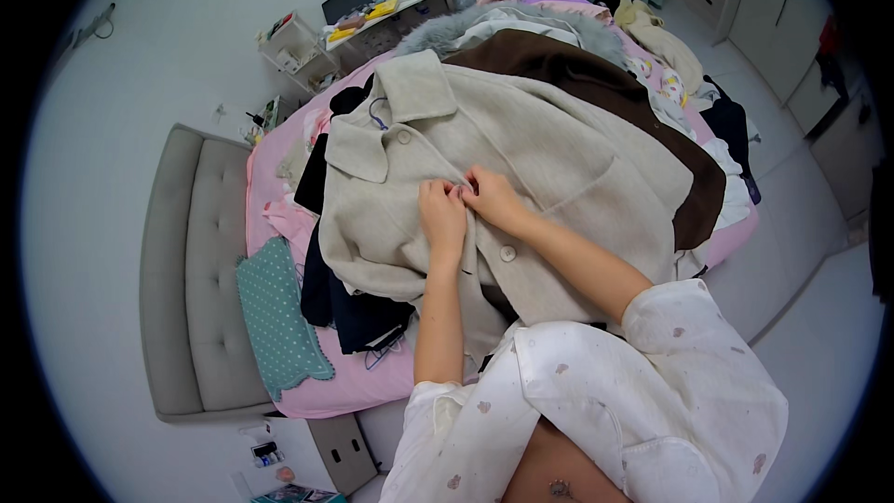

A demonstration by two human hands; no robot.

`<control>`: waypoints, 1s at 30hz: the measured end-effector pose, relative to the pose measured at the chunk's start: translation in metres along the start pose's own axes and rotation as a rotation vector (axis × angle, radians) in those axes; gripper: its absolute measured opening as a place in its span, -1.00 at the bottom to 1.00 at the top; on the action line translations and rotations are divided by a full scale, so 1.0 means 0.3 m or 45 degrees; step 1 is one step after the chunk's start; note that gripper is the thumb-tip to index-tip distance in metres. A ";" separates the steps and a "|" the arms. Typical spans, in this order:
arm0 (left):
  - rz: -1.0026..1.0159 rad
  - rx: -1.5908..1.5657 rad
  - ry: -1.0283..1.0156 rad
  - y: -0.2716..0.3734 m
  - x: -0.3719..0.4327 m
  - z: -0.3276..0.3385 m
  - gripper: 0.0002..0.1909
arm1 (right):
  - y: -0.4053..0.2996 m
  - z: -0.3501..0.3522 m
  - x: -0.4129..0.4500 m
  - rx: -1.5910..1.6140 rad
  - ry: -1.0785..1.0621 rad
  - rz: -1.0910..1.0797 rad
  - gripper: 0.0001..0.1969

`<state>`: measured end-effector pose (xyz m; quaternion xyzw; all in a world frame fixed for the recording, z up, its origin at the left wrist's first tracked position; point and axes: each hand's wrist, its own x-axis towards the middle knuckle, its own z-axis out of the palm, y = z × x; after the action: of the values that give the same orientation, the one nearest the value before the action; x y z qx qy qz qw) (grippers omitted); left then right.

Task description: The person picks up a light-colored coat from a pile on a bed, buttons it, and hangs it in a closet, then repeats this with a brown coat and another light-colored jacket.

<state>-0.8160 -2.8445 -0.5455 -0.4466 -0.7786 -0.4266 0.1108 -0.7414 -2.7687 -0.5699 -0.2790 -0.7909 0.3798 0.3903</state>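
A cream wool-like coat (559, 112) lies spread over a pile of clothes, its collar pointing away from me. Inside the neck shows the hook of a blue hanger (378, 114). One button (404, 137) sits near the collar, another (508, 253) lower on the front edge. Between them, my left hand (443, 213) and my right hand (492, 197) meet at the coat's front opening. The fingers of both pinch the edges of the cloth there. Whatever lies between the fingertips is mostly hidden. Below the hands the two front panels spread apart.
A dark brown garment (684, 154) and a grey furry one (426, 28) lie beneath and behind the coat on a pink bed (356, 384). Left are a teal dotted pillow (283, 321), dark folded clothes (363, 314) and a grey headboard (202, 279). A cluttered white desk (398, 10) stands beyond.
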 end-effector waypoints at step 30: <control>-0.364 -0.023 -0.271 0.017 -0.566 -0.155 -0.67 | -0.020 -0.232 -0.418 -0.275 -0.513 -0.170 -0.69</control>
<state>-0.7239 -2.9808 -0.6083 -0.3751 -0.8377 -0.3952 -0.0381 -0.6169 -2.8378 -0.5876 -0.1848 -0.9056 0.3142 0.2167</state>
